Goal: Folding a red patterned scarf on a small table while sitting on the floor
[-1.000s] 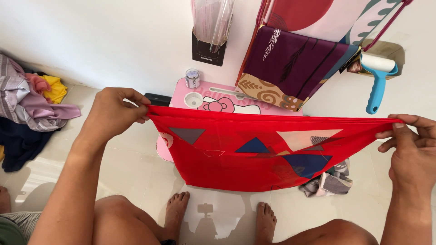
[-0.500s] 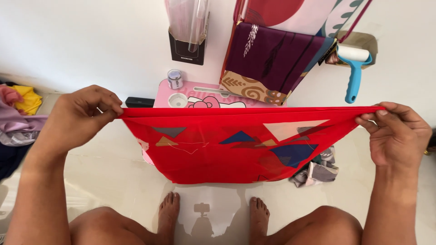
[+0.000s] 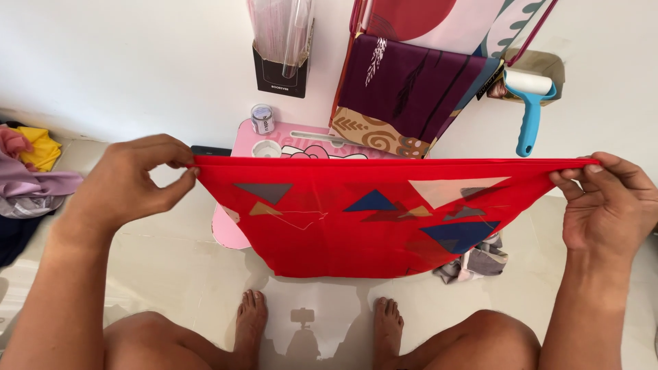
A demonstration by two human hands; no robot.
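I hold a thin red cloth printed with blue, grey and cream triangles, stretched out flat in the air above the floor. My left hand pinches its top left corner between thumb and fingers. At the far right my right hand pinches the top right corner. The cloth hangs doubled, its lower edge above my bare feet. It hides most of the small pink table behind it.
A small jar and a cup recess sit on the pink table. Patterned maroon fabric hangs on a rack behind. A blue lint roller rests against the wall. A clothes pile lies left; a crumpled grey cloth lies right.
The cloth stays stretched between both hands. It dipped slightly and shifted left, then came back right. The view has tilted a little, and my hands sit a bit closer together than a second ago.
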